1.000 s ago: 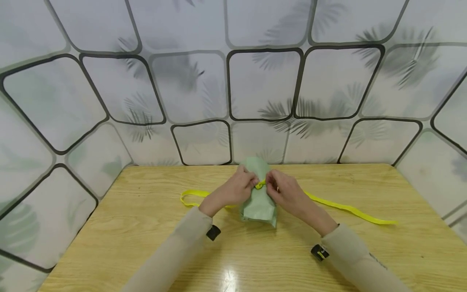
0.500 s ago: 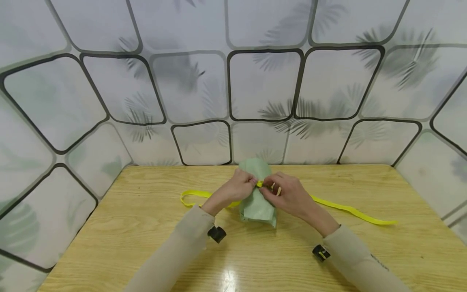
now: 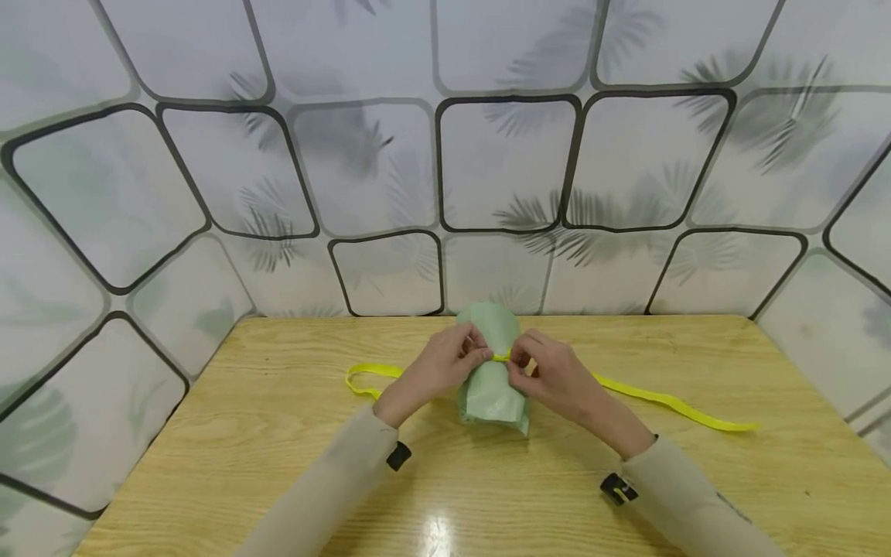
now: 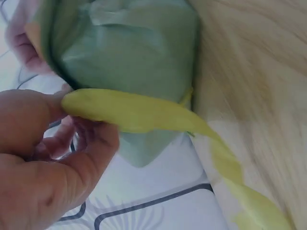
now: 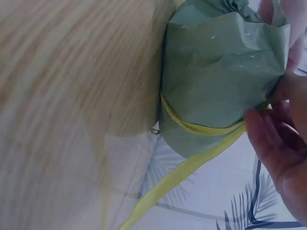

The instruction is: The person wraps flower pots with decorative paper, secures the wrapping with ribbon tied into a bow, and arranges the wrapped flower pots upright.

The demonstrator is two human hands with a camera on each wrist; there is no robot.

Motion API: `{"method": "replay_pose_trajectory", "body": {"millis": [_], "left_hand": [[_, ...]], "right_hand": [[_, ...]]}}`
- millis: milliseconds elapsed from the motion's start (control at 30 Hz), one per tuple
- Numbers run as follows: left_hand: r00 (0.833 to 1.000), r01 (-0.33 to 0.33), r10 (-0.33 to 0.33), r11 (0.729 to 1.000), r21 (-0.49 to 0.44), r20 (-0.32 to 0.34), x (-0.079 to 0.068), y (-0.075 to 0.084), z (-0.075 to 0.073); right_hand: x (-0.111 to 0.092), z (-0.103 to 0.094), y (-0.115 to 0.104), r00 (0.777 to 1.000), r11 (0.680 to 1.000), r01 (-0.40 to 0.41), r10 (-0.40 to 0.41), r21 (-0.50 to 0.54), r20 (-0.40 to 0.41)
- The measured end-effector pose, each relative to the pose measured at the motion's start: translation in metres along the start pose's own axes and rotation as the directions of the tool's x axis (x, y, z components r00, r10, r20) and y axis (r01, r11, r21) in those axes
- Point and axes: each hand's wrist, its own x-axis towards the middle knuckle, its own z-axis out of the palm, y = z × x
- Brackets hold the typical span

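A pale green wrapped package [image 3: 490, 396] lies on the wooden table, with a yellow ribbon [image 3: 501, 357] across its top. My left hand [image 3: 442, 363] pinches the ribbon at the left of its crossing. On the other side, my right hand [image 3: 557, 375] pinches it between thumb and finger. The left wrist view has the ribbon [image 4: 139, 112] passing flat round the side of the package [image 4: 129, 57] from the fingers. In the right wrist view one ribbon strand circles the package [image 5: 220, 76], and another tail [image 5: 177, 175] hangs off. Fingers partly hide the crossing.
The wooden table [image 3: 278, 464] extends on both sides. A looped ribbon end [image 3: 369, 367] lies at left, and a long tail [image 3: 689, 408] runs to the right. A patterned wall covering [image 3: 501, 162] stands close behind the table's far edge.
The yellow bunch between the hands has become a narrow band across the package top. The left hand has turned slightly, with its thumb now pointing at the ribbon; the package stays put.
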Motion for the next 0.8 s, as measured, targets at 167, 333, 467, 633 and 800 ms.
{"method": "replay_pose_trajectory", "body": {"millis": [167,333,467,633,800], "left_hand": [[0.997,-0.036,0.042,0.995,0.090,-0.068,-0.005,0.004,0.003],[0.995,-0.009,0.017,0.996,0.086,-0.097,-0.008,0.008,0.005],[0.995,0.017,-0.010,0.997,0.071,-0.104,-0.010,0.009,0.008],[0.993,0.040,-0.032,0.997,0.072,-0.112,-0.012,0.010,0.009],[0.992,0.077,-0.071,0.996,0.055,-0.105,-0.013,0.011,0.007]], "right_hand": [[-0.001,0.000,-0.004,0.999,1.000,0.004,-0.003,0.024,-0.037],[-0.001,0.001,-0.008,0.999,0.996,-0.010,0.014,0.094,-0.044],[-0.002,0.000,-0.008,0.998,0.990,-0.057,0.061,0.127,-0.029],[-0.004,-0.005,-0.008,0.988,0.979,-0.148,0.141,0.142,0.061],[-0.006,-0.019,-0.011,0.959,0.965,-0.241,0.220,0.100,0.180]]}}
